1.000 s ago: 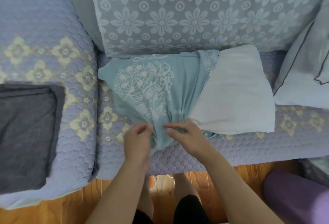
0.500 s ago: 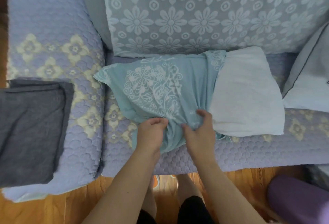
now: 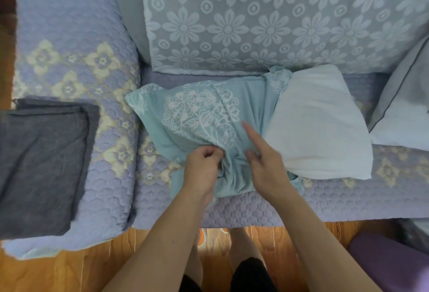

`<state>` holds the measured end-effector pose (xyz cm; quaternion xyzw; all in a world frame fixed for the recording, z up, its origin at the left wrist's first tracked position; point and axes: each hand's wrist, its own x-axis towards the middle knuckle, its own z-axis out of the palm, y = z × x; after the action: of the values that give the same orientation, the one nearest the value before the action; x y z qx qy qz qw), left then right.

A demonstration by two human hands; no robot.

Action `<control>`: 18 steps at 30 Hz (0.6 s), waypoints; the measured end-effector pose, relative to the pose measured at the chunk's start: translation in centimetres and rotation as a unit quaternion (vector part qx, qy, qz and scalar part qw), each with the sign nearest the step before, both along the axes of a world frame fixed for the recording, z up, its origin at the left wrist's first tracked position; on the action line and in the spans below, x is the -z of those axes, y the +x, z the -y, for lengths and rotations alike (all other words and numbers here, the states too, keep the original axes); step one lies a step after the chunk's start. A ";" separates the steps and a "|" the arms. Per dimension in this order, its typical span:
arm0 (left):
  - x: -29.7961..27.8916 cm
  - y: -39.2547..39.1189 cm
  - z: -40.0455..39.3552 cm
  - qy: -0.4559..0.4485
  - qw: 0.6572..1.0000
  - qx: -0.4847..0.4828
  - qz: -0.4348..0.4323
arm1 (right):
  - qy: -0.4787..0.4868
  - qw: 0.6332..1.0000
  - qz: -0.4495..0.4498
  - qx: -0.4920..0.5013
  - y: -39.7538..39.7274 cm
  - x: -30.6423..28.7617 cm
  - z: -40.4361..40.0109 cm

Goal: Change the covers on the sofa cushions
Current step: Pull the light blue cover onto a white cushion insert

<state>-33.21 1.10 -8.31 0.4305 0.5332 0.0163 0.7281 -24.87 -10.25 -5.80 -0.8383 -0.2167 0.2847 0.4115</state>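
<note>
Your left hand bunches the teal cover in curled fingers — your right hand, forefinger straight, seems to pinch it beside the white cushion.

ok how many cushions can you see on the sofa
3: the big flowered back cushion, the white cushion half inside the teal cover on the seat, and a grey-piped cushion at the right edge. Others may sit out of frame.
</note>
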 end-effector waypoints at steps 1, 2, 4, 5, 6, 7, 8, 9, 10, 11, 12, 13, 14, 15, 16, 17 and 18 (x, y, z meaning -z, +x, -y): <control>0.0 0.0 -0.2 -0.008 1.000 -0.004 0.003 | 0.012 1.000 -0.011 0.005 0.1 -0.1 0.2; 0.0 0.0 -0.3 -0.012 1.000 -0.001 0.003 | 0.012 0.999 -0.041 0.004 0.1 -0.3 0.0; -0.1 0.1 -0.1 -0.020 1.000 0.018 0.005 | -0.011 0.993 -0.109 -0.033 -0.1 -0.6 -0.6; -0.2 0.1 -0.2 -0.034 0.999 0.021 0.007 | -0.027 0.990 -0.129 -0.054 -0.2 -0.5 -1.0; -0.5 0.2 -0.5 -0.051 0.998 0.018 0.012 | -0.048 0.987 -0.138 -0.071 -0.1 -0.2 -1.3; -0.7 0.2 -1.0 -0.068 0.997 0.008 0.021 | -0.070 0.984 -0.134 -0.090 0.0 0.3 -1.6; -1.0 0.2 -1.7 -0.078 0.997 0.000 0.027 | -0.097 0.983 -0.115 -0.109 0.0 0.8 -1.8; -1.2 0.1 -2.4 -0.079 0.996 0.000 0.028 | -0.117 0.982 -0.092 -0.116 0.0 1.3 -2.1; -1.4 0.0 -3.0 -0.072 0.997 0.013 0.022 | -0.123 0.984 -0.069 -0.107 0.0 1.6 -2.3; -1.6 -0.2 -3.3 -0.056 0.998 0.039 0.009 | -0.109 0.989 -0.057 -0.083 0.0 2.0 -2.4; -1.6 -0.5 -3.5 -0.027 0.996 0.079 -0.010 | -0.086 0.993 -0.057 -0.052 0.0 2.1 -2.6; -1.7 -0.8 -3.6 0.008 0.992 0.119 -0.030 | -0.061 0.996 -0.064 -0.021 0.0 2.2 -2.8; -1.6 -1.2 -3.7 0.041 0.986 0.151 -0.051 | -0.048 0.996 -0.069 0.001 -0.2 2.3 -2.9; -1.7 -1.5 -4.0 0.060 0.982 0.166 -0.066 | -0.045 0.997 -0.067 0.012 -0.3 2.5 -2.9; -1.7 -1.8 -4.3 0.065 0.981 0.166 -0.071 | -0.051 0.996 -0.069 0.017 -0.3 2.5 -2.8; -1.5 -2.0 -4.7 0.062 0.983 0.157 -0.073 | -0.058 0.995 -0.083 0.023 -0.3 2.7 -2.7; -1.4 -2.2 -5.0 0.053 0.985 0.147 -0.074 | -0.064 0.991 -0.111 0.032 -0.3 2.7 -2.7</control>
<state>-35.43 6.13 -6.95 0.5422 0.5145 -0.0949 0.6575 -25.20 -7.60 -8.49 -0.8327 -0.1236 0.3758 0.3873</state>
